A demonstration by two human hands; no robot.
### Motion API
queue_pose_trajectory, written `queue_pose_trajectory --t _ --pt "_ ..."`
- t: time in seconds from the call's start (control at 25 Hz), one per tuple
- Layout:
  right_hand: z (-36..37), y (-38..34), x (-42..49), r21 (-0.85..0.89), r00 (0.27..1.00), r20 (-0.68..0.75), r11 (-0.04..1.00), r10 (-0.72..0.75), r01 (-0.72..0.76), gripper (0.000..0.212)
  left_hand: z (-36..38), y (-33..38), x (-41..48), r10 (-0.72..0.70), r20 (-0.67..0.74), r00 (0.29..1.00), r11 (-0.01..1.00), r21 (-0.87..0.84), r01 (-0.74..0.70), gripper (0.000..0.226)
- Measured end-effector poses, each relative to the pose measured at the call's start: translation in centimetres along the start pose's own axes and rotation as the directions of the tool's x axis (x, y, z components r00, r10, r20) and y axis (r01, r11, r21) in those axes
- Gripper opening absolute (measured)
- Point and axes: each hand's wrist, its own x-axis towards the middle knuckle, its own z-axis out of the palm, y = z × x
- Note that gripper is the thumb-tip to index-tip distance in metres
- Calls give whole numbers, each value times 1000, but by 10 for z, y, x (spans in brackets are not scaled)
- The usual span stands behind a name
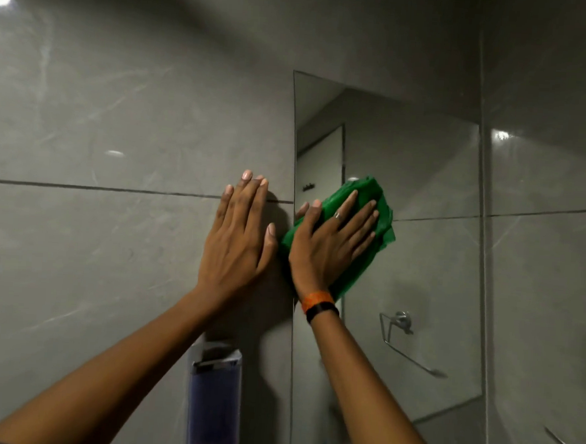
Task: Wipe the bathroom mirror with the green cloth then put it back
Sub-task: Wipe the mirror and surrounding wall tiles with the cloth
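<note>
Grey tiled bathroom wall (112, 238) fills your view, glossy and dim, with a dark grout line running level across it. Nearest you, both of your bare forearms reach up and forward from the bottom edge. Between them, low on the wall, sits a bluish wall-mounted holder (214, 395); its contents are too blurred to tell. Your left hand (239, 239) lies flat on the tile just left of the mirror's edge, fingers straight and held close together, thumb out to the side. Your right hand (331, 241), with a ring on one finger and orange and black bands (319, 302) at the wrist, presses flat with fingers spread on the green cloth (374, 223). That cloth is bunched under your palm against the mirror (419, 264), near its left edge at mid height. Farther in, the glass reflects a door (319, 161) and a chrome towel ring (400, 322). Beyond the mirror's right edge, more grey tile continues.
</note>
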Motion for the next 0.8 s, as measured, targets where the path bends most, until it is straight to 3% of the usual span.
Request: queue_pose_trajectory --t 0.24,0.48,0.64,0.8 --pt "12 -66 84 64 995 6 993 -97 96 72 -10 -12 32 -13 -33 999 999 49 15 64" --pt "13 -110 128 214 966 2 943 -259 253 54 -33 -35 48 -5 25 1000 999 46 4 66" --pt "9 -132 127 410 940 -17 856 -340 316 45 -72 -71 51 -16 57 998 978 209 4 66" --pt "4 -162 102 580 889 53 739 -454 343 38 -122 -101 56 -43 125 991 929 371 -6 69"
